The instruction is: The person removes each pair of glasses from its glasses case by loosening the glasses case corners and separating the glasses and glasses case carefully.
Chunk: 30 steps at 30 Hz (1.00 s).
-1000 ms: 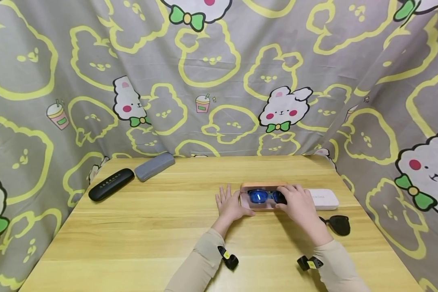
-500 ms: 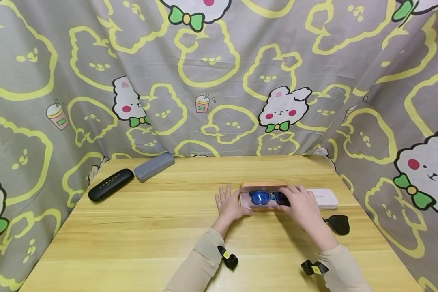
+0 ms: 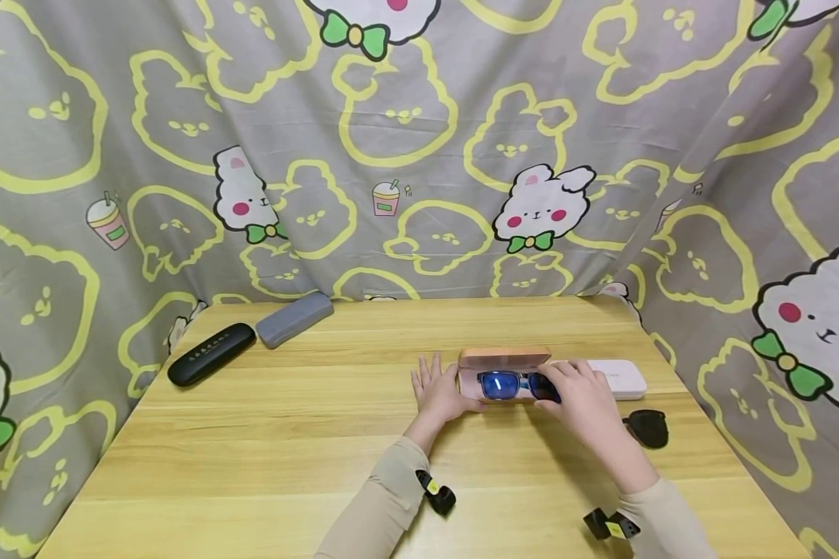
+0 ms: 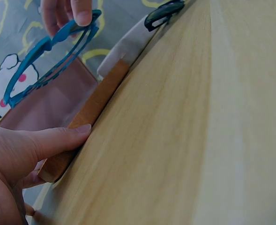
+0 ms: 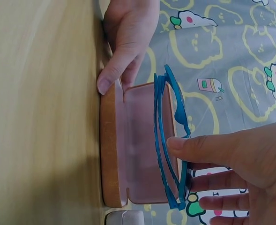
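Note:
Blue-framed sunglasses (image 3: 500,386) with blue lenses and folded temples hang over an opened orange-brown glasses case (image 3: 505,358) with a pink lining. My right hand (image 3: 582,396) pinches their right end; in the right wrist view the thumb (image 5: 182,144) lies on the frame and the other fingers are behind it. The sunglasses look raised clear of the lining. My left hand (image 3: 442,394) holds the left end of the case, its thumb (image 4: 65,140) along the front wall and the fingers spread behind that end. In the head view the sunglasses hide part of the case's inside.
A white glasses case (image 3: 622,379) stands right of the brown one, with dark sunglasses (image 3: 648,428) in front of it. At the far left lie a black case (image 3: 212,355) and a grey case (image 3: 295,319). A patterned curtain (image 3: 405,171) closes off the table's back.
My right hand has drawn the sunglasses slightly toward me and to the right, so more of the case's lid shows. The left hand has kept its place on the case.

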{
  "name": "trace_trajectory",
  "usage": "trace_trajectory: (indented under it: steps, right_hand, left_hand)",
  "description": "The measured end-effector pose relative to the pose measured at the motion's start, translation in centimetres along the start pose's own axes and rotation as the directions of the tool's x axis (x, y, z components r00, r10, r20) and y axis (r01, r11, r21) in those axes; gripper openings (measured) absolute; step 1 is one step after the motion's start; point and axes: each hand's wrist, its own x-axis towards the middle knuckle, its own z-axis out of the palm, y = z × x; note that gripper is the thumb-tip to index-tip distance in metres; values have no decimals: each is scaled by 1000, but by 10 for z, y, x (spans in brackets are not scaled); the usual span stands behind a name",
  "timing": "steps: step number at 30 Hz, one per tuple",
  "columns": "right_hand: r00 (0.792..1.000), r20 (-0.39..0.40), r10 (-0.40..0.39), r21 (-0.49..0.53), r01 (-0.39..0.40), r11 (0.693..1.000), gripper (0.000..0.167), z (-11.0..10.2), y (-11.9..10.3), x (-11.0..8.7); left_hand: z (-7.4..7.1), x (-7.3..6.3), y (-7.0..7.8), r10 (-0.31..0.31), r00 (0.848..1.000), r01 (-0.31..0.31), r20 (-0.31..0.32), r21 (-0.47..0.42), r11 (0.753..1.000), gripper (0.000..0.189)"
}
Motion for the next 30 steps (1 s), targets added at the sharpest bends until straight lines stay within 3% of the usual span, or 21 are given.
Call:
trace_trajectory:
  steps: [14,24,30]
  right_hand:
    - [1000,5,-31,-21,31,999,56,1,-4,-11]
    - [999,25,-30,1,30,1000,53,9,-5,-19]
    - [997,75,-16,1,16,1000,51,12,-6,-21]
  left_hand:
    - [0,1,1,-18,1000,18,16,21,1000,96]
    - [-2,1,1,-8,1000,7,18,29,1000,86]
    - [-3,-1,1,-3,1000,2,8,36,999,82]
